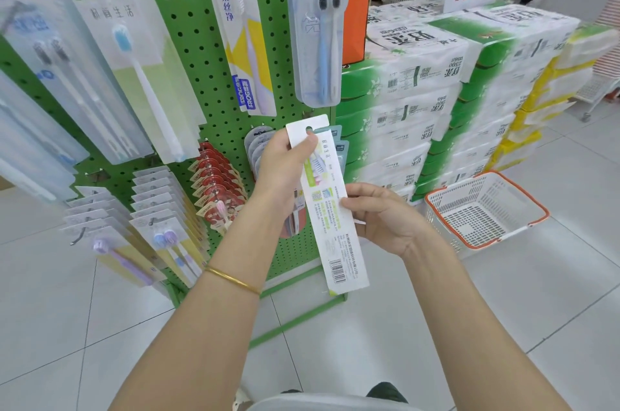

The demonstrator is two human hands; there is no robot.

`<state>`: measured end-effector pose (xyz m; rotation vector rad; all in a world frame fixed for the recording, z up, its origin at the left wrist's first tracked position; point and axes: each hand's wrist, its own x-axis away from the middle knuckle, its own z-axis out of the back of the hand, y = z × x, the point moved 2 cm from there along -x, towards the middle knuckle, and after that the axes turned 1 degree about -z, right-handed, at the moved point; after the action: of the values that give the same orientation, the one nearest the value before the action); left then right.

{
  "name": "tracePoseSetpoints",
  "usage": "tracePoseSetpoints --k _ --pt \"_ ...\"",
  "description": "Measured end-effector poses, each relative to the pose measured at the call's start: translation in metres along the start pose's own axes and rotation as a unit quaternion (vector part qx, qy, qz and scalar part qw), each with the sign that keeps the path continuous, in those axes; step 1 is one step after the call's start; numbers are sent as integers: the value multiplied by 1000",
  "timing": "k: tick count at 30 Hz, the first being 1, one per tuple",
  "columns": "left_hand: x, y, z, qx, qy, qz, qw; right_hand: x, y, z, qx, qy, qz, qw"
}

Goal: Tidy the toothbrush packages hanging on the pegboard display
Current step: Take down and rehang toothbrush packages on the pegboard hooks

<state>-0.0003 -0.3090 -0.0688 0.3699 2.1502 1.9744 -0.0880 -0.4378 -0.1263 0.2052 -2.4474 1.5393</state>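
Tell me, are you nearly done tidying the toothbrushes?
Partway, I think. The lower rows of packs already hang in neat stacks on the pegboard. Right now the left hand and right hand hold one toothbrush pack, off any hook, back side showing. It still needs hanging, likely with the teal packs behind it.

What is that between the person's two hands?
In the head view, one long white toothbrush package, its printed back facing the camera: the left hand pinches its top, the right hand holds its right edge.
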Motion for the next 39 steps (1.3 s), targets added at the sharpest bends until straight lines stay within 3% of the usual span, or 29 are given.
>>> tracePoseSetpoints --k 7,15,19,25,30,35,39 --pt "13 12 4 148 1 63 987 -3 13 -14 17 -81 -15 996" --pt "26 36 27 158 -7 45 986 -4 9 -56 65 -180 5 982" --pt "26 60 48 106 34 -7 994 -15 -11 -90 183 -102 82 974" --pt "31 105 91 43 98 -97 989 -18 -45 -157 339 41 205 917" --pt "34 137 119 -5 143 -151 978 -31 -63 -206 395 147 288 860" --pt "28 142 142 -54 152 -218 962 -46 -62 -233 430 200 331 816" --pt "25 141 155 -70 144 -244 956 -53 -53 -244 435 235 342 799"
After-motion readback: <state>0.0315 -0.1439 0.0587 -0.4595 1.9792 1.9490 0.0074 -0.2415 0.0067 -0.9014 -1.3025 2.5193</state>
